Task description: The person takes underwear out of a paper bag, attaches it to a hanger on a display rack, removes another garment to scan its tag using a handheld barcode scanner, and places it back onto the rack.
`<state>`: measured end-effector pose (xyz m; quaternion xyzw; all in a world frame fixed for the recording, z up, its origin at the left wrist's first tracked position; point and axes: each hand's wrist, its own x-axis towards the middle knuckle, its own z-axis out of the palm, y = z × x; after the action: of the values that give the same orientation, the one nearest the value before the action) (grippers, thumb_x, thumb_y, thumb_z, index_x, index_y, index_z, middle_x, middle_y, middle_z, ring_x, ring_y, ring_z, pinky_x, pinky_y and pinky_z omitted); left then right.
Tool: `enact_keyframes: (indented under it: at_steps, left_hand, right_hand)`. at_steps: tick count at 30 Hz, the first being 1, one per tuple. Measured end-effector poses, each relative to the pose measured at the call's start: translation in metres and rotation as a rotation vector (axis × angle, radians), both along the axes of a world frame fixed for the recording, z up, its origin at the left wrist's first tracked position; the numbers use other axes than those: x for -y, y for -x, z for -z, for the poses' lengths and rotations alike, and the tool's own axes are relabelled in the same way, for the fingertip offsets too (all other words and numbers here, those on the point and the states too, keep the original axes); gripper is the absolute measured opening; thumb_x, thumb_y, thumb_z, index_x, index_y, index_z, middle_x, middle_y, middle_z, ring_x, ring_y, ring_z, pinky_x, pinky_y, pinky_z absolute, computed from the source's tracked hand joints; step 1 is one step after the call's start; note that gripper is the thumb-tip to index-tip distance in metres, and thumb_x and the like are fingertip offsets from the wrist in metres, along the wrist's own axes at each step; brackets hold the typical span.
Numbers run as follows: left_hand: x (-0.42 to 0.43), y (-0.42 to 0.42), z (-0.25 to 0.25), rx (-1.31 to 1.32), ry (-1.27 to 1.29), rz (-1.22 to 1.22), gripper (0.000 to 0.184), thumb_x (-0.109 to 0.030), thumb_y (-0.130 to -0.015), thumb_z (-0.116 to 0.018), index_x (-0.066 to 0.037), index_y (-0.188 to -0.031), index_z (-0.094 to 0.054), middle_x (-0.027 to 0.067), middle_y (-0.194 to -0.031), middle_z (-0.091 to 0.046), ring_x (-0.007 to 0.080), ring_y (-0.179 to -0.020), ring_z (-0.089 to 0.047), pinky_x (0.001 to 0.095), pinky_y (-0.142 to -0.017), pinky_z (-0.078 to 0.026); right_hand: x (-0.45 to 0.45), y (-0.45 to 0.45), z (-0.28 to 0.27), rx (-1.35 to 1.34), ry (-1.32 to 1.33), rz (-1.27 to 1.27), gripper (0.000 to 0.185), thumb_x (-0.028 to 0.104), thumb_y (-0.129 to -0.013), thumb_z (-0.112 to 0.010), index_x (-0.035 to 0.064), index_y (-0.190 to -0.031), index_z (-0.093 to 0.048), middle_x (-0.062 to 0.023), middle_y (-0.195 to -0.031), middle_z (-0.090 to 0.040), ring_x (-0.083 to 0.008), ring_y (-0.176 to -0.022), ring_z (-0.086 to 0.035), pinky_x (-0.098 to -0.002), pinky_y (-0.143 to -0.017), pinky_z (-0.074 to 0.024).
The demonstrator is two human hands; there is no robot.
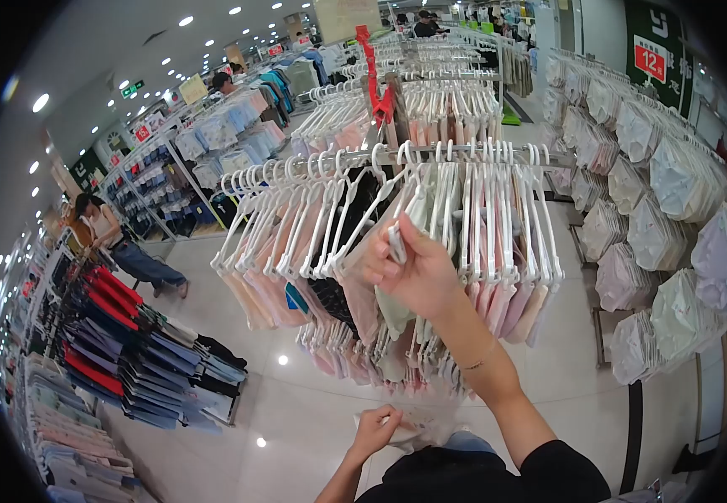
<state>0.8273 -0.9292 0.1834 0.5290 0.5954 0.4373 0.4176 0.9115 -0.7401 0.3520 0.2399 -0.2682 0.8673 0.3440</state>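
Note:
My right hand (pixel 410 270) is raised in front of a rack of clothes, its fingers closed on a small white piece (pixel 396 243) that looks like part of a hanger. White plastic hangers (pixel 321 205) with pale pink, cream and green garments (pixel 267 300) hang from the metal rail on both sides of it. One black patterned garment (pixel 336 302) hangs just left of the hand. Low by my waist, my left hand (pixel 375 431) is closed on a pale, thin cloth (pixel 414 426), partly blurred.
Racks of packaged pale underwear (pixel 628 180) line the right wall. On the left stand racks of red and dark clothes (pixel 129 352). A person (pixel 116 239) stands at the left racks. Tiled floor (pixel 284 394) runs between. A red strap (pixel 370 75) hangs above the rail.

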Motion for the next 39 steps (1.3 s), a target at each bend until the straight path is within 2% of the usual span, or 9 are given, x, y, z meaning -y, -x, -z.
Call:
enact_keyframes:
  at_steps: [4, 8, 13, 16, 19, 22, 31, 36, 39]
  left_hand:
    - [-0.011, 0.011, -0.015, 0.023, -0.055, -0.026, 0.024, -0.017, -0.076, -0.049, -0.002, -0.057, -0.050, -0.0012, -0.046, -0.043, 0.0035, -0.044, -0.039, 0.0182, -0.042, -0.030]
    - [-0.019, 0.016, -0.039, 0.028, -0.112, -0.022, 0.024, -0.015, -0.076, -0.048, -0.001, -0.056, -0.050, -0.0013, -0.046, -0.043, 0.0035, -0.043, -0.038, 0.0190, -0.041, -0.029]
    - [-0.023, 0.024, -0.058, 0.065, -0.256, 0.000, 0.025, -0.014, -0.076, -0.047, -0.002, -0.054, -0.048, -0.0004, -0.045, -0.043, 0.0047, -0.041, -0.038, 0.0196, -0.040, -0.029]
    - [-0.022, 0.025, -0.066, 0.200, -0.354, 0.018, 0.026, -0.013, -0.077, -0.045, -0.002, -0.053, -0.047, 0.0005, -0.045, -0.043, 0.0054, -0.039, -0.037, 0.0196, -0.039, -0.029]
    - [-0.019, 0.019, -0.078, 0.333, -0.439, 0.072, 0.026, -0.013, -0.077, -0.045, -0.002, -0.053, -0.047, 0.0015, -0.045, -0.044, 0.0065, -0.039, -0.038, 0.0197, -0.040, -0.029]
    - [-0.014, 0.015, -0.092, 0.277, -0.515, 0.101, 0.024, -0.012, -0.076, -0.046, -0.002, -0.055, -0.048, 0.0024, -0.046, -0.045, 0.0080, -0.040, -0.040, 0.0197, -0.040, -0.031]
    - [-0.019, 0.014, -0.093, 0.097, -0.669, -0.055, 0.012, -0.009, -0.072, -0.051, 0.000, -0.063, -0.050, 0.0051, -0.055, -0.050, 0.0112, -0.048, -0.046, 0.0205, -0.046, -0.035]
    - [-0.028, -0.009, -0.099, 0.014, -0.766, -0.042, 0.015, -0.004, -0.066, -0.057, 0.000, -0.078, -0.049, 0.0109, -0.077, -0.050, 0.0149, -0.068, -0.049, 0.0226, -0.060, -0.039]
    - [-0.034, -0.028, -0.108, -0.045, -0.853, 0.128, 0.049, -0.006, -0.059, -0.066, 0.000, -0.101, -0.040, 0.0165, -0.098, -0.041, 0.0219, -0.087, -0.045, 0.0280, -0.073, -0.038]
  right_hand:
    - [0.024, -0.020, 0.005, 0.412, 0.020, 0.179, 0.034, 0.022, -0.084, -0.032, 0.0034, -0.113, -0.035, -0.0113, -0.090, -0.051, -0.0163, -0.062, -0.048, -0.0278, -0.059, -0.0396]
    - [0.044, -0.036, 0.017, 0.531, -0.022, 0.299, 0.035, 0.015, -0.081, -0.040, 0.0039, -0.113, -0.035, -0.0143, -0.093, -0.050, -0.0151, -0.062, -0.049, -0.0256, -0.056, -0.0407]
    - [0.076, -0.062, 0.050, 0.885, -0.680, 0.449, 0.050, 0.024, -0.074, -0.053, 0.0038, -0.115, -0.032, -0.0092, -0.096, -0.049, -0.0168, -0.070, -0.052, -0.0284, -0.068, -0.0406]
    - [0.103, -0.061, 0.072, 0.874, -1.239, 1.083, 0.048, 0.027, -0.072, -0.054, 0.0009, -0.109, -0.039, -0.0105, -0.093, -0.052, -0.0234, -0.078, -0.051, -0.0322, -0.071, -0.0399]
    - [0.114, -0.054, 0.120, 0.933, -1.340, 1.147, 0.046, 0.030, -0.068, -0.057, 0.0015, -0.102, -0.045, -0.0103, -0.083, -0.052, -0.0254, -0.077, -0.050, -0.0337, -0.069, -0.0388]
    - [0.117, -0.061, 0.164, 1.170, -1.199, 0.553, 0.041, 0.032, -0.063, -0.060, 0.0022, -0.089, -0.050, -0.0093, -0.069, -0.052, -0.0266, -0.069, -0.050, -0.0344, -0.068, -0.0371]
    - [0.115, -0.107, 0.124, 1.478, -0.825, 0.995, 0.024, 0.013, -0.062, -0.057, 0.0028, -0.082, -0.049, -0.0104, -0.062, -0.049, -0.0205, -0.056, -0.051, -0.0296, -0.056, -0.0392]
    - [0.115, -0.113, 0.090, 1.018, -0.354, 1.116, 0.028, 0.005, -0.067, -0.054, 0.0022, -0.092, -0.042, -0.0032, -0.076, -0.050, -0.0088, -0.069, -0.048, -0.0230, -0.060, -0.0388]
    - [0.109, -0.109, 0.054, 0.726, -0.185, 1.098, 0.030, 0.004, -0.071, -0.050, 0.0017, -0.099, -0.039, -0.0040, -0.085, -0.049, -0.0100, -0.078, -0.048, -0.0226, -0.066, -0.0392]
